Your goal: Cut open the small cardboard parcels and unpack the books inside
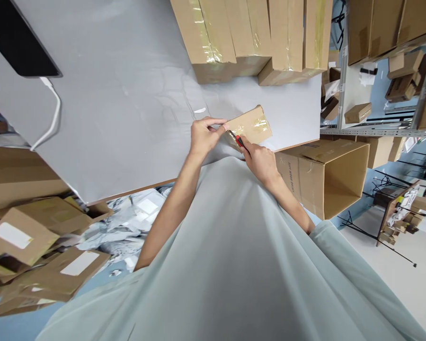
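A small cardboard box (249, 124) with clear, shiny tape lies at the table's near edge, close to my body. My left hand (205, 134) pinches its left end between thumb and fingers. In my right hand (261, 160) is a red and black utility knife (239, 140), gripped with the fingers wrapped round the handle. Its tip rests at the taped left end of the box, near my left thumb. Whether the blade is in the cardboard, I cannot tell.
Several taped cartons (241, 38) stand at the table's back. A black phone (19, 40) with a white cable (55, 111) lies left. An open carton (319, 170) stands right of the table, near shelving (372, 130). Boxes (31, 232) and plastic bags (128, 220) are heaped at lower left.
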Available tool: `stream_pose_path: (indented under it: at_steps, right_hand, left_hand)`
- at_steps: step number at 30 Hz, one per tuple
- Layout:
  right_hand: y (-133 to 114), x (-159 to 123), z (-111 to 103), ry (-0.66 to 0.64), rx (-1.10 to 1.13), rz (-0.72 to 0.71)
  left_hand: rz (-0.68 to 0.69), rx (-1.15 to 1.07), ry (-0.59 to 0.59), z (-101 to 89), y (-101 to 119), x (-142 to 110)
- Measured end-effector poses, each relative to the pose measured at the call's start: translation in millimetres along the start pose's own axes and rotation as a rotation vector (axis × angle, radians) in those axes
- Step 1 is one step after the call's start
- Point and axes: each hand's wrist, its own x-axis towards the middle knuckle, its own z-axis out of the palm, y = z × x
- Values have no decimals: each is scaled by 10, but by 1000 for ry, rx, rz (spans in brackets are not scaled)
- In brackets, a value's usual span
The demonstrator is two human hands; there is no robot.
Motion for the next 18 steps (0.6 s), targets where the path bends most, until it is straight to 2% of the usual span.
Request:
stream_pose_path:
  at_steps: [4, 9, 13, 18]
  right_hand:
    - [4, 26, 20, -14, -21, -13]
    - [-71, 48, 154, -12, -64, 25]
    - [-121, 77, 196, 7, -47, 22]
    - [-88, -11, 147, -23, -65, 37]
  left_hand:
    - [-10, 0, 9, 6, 28, -14]
    - [-19, -10, 19, 29, 10, -25]
    - [-32, 5, 75, 97, -13, -65]
    - [-68, 70, 153, 205, 54, -193]
